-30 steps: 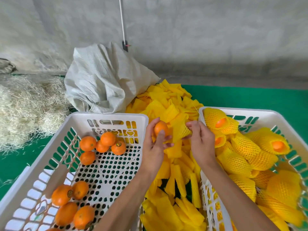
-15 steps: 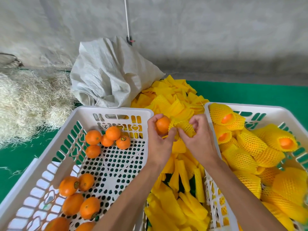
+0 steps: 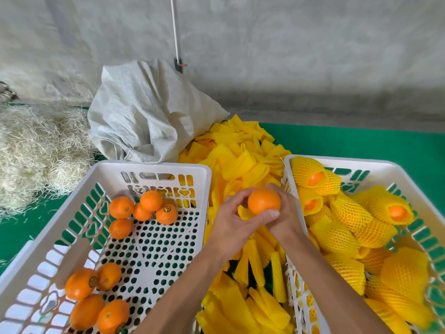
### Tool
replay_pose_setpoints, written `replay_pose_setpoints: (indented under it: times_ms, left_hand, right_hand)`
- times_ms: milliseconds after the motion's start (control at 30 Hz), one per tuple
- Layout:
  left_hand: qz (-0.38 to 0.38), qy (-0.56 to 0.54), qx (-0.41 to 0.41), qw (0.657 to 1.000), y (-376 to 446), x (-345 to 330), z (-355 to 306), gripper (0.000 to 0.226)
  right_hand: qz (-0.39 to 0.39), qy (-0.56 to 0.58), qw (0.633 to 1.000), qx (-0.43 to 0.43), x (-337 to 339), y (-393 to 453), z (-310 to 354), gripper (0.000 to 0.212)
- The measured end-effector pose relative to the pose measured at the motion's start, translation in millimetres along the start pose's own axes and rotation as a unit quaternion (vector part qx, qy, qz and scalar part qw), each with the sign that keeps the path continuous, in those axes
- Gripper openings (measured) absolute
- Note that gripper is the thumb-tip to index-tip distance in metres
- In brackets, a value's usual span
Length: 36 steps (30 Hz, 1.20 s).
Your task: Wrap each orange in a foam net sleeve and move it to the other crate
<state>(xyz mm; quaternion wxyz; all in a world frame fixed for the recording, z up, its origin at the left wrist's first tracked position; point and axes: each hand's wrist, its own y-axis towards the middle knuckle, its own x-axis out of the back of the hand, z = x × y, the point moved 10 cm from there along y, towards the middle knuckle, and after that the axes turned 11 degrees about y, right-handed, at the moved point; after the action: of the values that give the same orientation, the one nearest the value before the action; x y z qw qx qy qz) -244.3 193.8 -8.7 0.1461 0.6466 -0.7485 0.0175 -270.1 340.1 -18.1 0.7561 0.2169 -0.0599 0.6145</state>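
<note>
Head view: both hands' fingers clamp orange (image 3: 264,200), sleeve (image 3: 243,212) barely on; right crate (image 3: 375,165) well filled, left crate (image 3: 154,166) holds nine-odd bare.

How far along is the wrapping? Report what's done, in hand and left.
Done: the right crate holds many sleeved oranges. In hand: left hand and right hand hold one orange, with a foam sleeve showing beneath it. Left: nine bare oranges visible in the left crate.
</note>
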Motion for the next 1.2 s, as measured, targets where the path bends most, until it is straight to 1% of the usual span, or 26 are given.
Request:
replay_pose_setpoints:
  times_ms: [33,100,233,333,367,467,567,633,733,800,867,1000,1100,1200]
  left_hand:
    - [0.005,0.017,-0.004,1.0,0.3,-1.8,0.1,0.05]
    - [-0.003,0.015,0.014,1.0,3.5,0.2,3.5,0.048]
    - [-0.033,-0.052,0.087,0.994,9.4,11.6,18.0,0.043]
    - [-0.024,-0.092,0.096,0.991,8.6,7.2,19.1,0.05]
    - [-0.026,-0.099,0.092,0.991,7.6,7.0,18.0,0.051]
    - [-0.056,-0.1,0.096,0.989,6.7,16.3,16.5,0.047]
    - [-0.088,-0.094,0.118,0.985,6.9,25.7,22.5,0.042]
    - [-0.096,-0.089,0.124,0.984,7.7,28.0,24.0,0.04]
    - [-0.081,-0.114,0.157,0.978,7.8,25.9,32.0,0.033]
    - [-0.088,-0.127,0.178,0.972,7.3,27.5,37.8,0.036]
    - [-0.095,-0.124,0.186,0.97,7.0,28.2,40.1,0.043]
    - [-0.103,-0.081,0.177,0.975,7.3,27.8,36.3,0.046]
    - [-0.123,-0.064,0.153,0.978,6.8,31.1,32.5,0.05]
    - [-0.14,-0.051,0.137,0.979,6.6,33.9,31.3,0.057]
  right_hand:
    - [-0.003,0.017,1.0,0.006,1.5,-0.7,2.2,0.051]
    - [0.004,0.013,0.999,0.029,1.0,-1.8,8.6,0.045]
    - [0.017,0.001,0.997,0.078,-3.8,-1.2,20.7,0.026]
    - [0.025,0.005,0.995,0.092,-7.3,-0.4,21.4,0.016]
    - [0.028,-0.001,0.996,0.09,-8.4,0.3,19.6,0.017]
    - [0.034,-0.022,0.995,0.088,-10.3,3.5,16.2,0.03]
    - [0.021,-0.018,0.996,0.088,-8.6,7.8,13.1,0.029]
    - [0.009,-0.007,0.998,0.066,-6.0,10.2,4.4,0.027]
    - [0.0,0.069,0.998,0.003,-3.3,11.7,-9.7,0.022]
    - [-0.008,0.127,0.992,-0.016,-0.9,10.5,-10.1,0.013]
    - [-0.017,0.148,0.989,-0.008,1.5,9.3,-3.9,0.007]
    - [-0.04,0.155,0.987,0.026,6.9,6.7,9.4,0.015]
    - [-0.038,0.138,0.989,0.049,6.5,4.4,16.5,0.023]
    - [-0.028,0.085,0.99,0.107,4.8,-1.4,35.2,0.019]
